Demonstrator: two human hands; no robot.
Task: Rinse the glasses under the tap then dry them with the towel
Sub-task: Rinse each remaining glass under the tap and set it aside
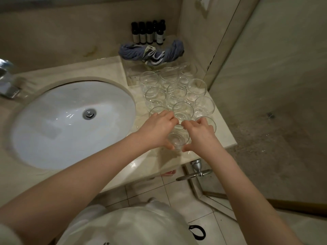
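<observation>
The pale stone bench [109, 71] carried a white oval sink [53, 124] on the left, with the chrome tap [8, 78] at its far-left edge. To the right of the sink stood a cluster of clear glasses [177, 92], rims up, close together. Behind them lay a crumpled blue-grey towel [134, 52], with small dark bottles [148, 32] at the wall. At the bench's near edge, the left hand [157, 129] and right hand [201, 135] curled their fingers round one glass [177, 140], gripping it between them.

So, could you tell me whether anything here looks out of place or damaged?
Nothing looks broken or spilled. The only untidy thing is the blue towel, left bunched and twisted behind the glasses rather than folded.
</observation>
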